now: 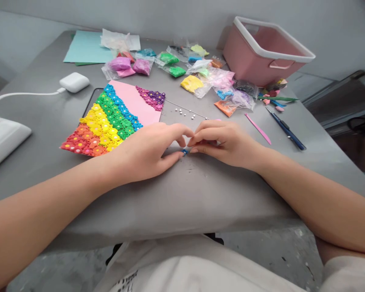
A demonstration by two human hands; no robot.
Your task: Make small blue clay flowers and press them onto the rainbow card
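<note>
My left hand [149,152] and my right hand [223,142] meet fingertip to fingertip on the grey table [185,194], just in front of me. Between them sits a tiny blue clay piece [185,151], pinched by the fingers of both hands. Left of my hands lies a pink card [140,103] covered in diagonal bands of small clay flowers: red, orange, yellow, green, blue, and a purple patch at its top corner. A few small white beads [185,113] lie on the table behind my hands.
Several bags of coloured clay [191,73] are scattered at the back. A pink plastic bin [264,50] stands back right. A pink modelling tool [258,128] and a blue pen [287,129] lie right. White earbud case [74,82] and teal paper [85,46] sit left.
</note>
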